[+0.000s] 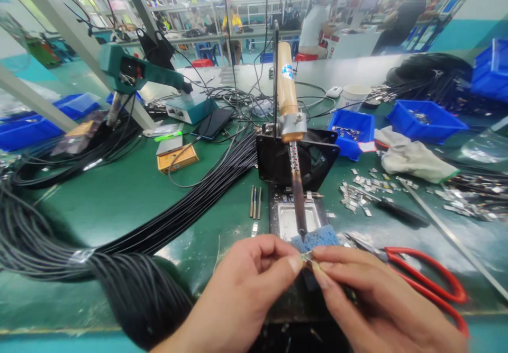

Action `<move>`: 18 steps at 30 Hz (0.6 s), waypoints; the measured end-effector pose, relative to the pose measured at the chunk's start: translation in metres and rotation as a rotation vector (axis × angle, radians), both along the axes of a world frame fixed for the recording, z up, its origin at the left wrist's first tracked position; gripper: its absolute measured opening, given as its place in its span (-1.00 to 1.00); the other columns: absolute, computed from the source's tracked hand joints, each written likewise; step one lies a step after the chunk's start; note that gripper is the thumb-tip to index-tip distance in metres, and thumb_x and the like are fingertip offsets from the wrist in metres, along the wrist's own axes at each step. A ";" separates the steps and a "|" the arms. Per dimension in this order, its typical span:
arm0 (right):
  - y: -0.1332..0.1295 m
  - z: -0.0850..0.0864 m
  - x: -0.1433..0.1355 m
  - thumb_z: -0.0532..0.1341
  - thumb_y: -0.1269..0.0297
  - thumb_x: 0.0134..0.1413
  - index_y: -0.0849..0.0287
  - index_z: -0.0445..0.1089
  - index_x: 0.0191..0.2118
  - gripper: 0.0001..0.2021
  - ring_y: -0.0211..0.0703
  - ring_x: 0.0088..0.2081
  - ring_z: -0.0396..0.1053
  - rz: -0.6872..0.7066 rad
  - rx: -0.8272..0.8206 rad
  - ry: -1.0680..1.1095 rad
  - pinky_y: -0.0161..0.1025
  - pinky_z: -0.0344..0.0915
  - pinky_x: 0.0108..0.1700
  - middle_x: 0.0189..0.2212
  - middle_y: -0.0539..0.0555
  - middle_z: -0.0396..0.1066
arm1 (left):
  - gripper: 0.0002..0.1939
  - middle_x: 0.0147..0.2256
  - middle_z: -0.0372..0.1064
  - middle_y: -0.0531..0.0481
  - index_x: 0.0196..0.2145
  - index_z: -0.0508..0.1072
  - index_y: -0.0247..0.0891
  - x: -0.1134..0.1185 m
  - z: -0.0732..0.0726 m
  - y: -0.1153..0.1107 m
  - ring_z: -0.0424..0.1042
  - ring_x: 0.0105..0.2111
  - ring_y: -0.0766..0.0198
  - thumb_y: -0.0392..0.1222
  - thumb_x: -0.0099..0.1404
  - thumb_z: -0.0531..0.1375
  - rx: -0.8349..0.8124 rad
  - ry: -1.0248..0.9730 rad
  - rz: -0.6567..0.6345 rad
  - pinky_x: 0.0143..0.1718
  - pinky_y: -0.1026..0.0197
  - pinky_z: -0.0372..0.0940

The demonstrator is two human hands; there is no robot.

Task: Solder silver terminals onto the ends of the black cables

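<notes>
My left hand (254,284) and my right hand (365,289) meet fingertip to fingertip at the bottom centre. Each is closed in a pinch at a small metallic piece (305,258) with thin wires, mostly covered by the fingers. Just beyond the fingertips lies a blue sponge (321,236), in front of a metal tray (297,220). A soldering iron (288,88) with a wooden handle hangs tip down in a stand, its dark tip at the sponge. Behind it is a black fan (313,157).
Black cables (190,199) run across the left. Red-handled pliers (424,273) lie beside my right hand. Small metal connectors (357,194), a glove (416,160) and blue bins (426,123) are on the right. A teal heat tool (123,70) stands at the back left. People sit farther back.
</notes>
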State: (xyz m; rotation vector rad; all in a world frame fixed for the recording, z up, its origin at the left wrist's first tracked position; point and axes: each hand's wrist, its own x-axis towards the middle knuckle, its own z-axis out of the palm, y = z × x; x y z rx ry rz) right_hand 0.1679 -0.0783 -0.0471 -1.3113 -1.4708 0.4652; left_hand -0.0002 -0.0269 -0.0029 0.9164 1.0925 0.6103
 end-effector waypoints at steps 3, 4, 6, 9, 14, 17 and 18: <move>0.001 -0.001 0.002 0.33 0.48 0.14 0.00 0.47 -0.19 -0.80 -0.26 -0.12 0.57 0.026 0.021 -0.047 -0.38 0.46 -0.01 -0.13 -0.07 0.59 | -0.80 -0.57 0.12 0.22 -0.36 0.53 -0.29 0.002 0.000 0.002 -0.06 -0.55 0.40 -0.11 0.35 0.31 -0.003 0.001 0.010 -0.52 0.33 -0.02; 0.002 -0.002 0.004 0.34 0.49 0.14 0.01 0.47 -0.18 -0.79 -0.26 -0.12 0.57 0.047 0.037 -0.073 -0.40 0.46 0.00 -0.12 -0.06 0.59 | -0.80 -0.57 0.11 0.22 -0.36 0.53 -0.29 0.002 0.000 0.003 -0.07 -0.55 0.40 -0.11 0.35 0.31 -0.004 0.004 0.014 -0.52 0.33 -0.03; 0.004 -0.004 0.007 0.34 0.51 0.12 0.03 0.46 -0.16 -0.77 -0.26 -0.11 0.58 0.080 0.076 -0.122 -0.42 0.46 0.01 -0.11 -0.04 0.58 | -0.81 -0.57 0.10 0.22 -0.36 0.53 -0.29 0.003 0.001 0.003 -0.07 -0.55 0.40 -0.12 0.35 0.31 -0.004 0.012 0.024 -0.54 0.33 -0.04; 0.007 -0.005 0.009 0.33 0.53 0.12 0.05 0.46 -0.16 -0.76 -0.26 -0.10 0.58 0.096 0.100 -0.156 -0.42 0.46 0.03 -0.10 -0.02 0.57 | -0.81 -0.56 0.10 0.21 -0.36 0.53 -0.30 0.003 0.002 0.002 -0.06 -0.54 0.39 -0.13 0.35 0.29 0.001 0.030 0.030 -0.54 0.32 -0.06; 0.008 -0.002 0.009 0.32 0.53 0.13 0.09 0.45 -0.18 -0.79 -0.28 -0.10 0.58 0.103 0.109 -0.202 -0.45 0.45 0.04 -0.09 0.01 0.57 | -0.81 -0.55 0.12 0.20 -0.36 0.53 -0.30 0.002 0.002 0.000 -0.04 -0.53 0.39 -0.12 0.36 0.29 0.026 0.043 0.031 -0.54 0.33 -0.06; 0.009 -0.001 0.008 0.32 0.53 0.13 0.11 0.45 -0.19 -0.81 -0.30 -0.11 0.57 0.091 0.140 -0.204 -0.47 0.43 0.05 -0.11 0.02 0.57 | -0.80 -0.54 0.14 0.19 -0.35 0.54 -0.30 0.003 0.001 0.001 -0.04 -0.53 0.39 -0.12 0.36 0.29 0.034 0.035 0.037 -0.54 0.33 -0.05; 0.009 -0.001 0.008 0.32 0.52 0.13 0.10 0.45 -0.20 -0.82 -0.31 -0.11 0.57 0.078 0.142 -0.198 -0.47 0.43 0.05 -0.11 0.01 0.57 | -0.80 -0.55 0.13 0.19 -0.36 0.53 -0.30 0.003 0.001 0.002 -0.05 -0.54 0.39 -0.12 0.36 0.29 0.033 0.032 0.039 -0.54 0.33 -0.05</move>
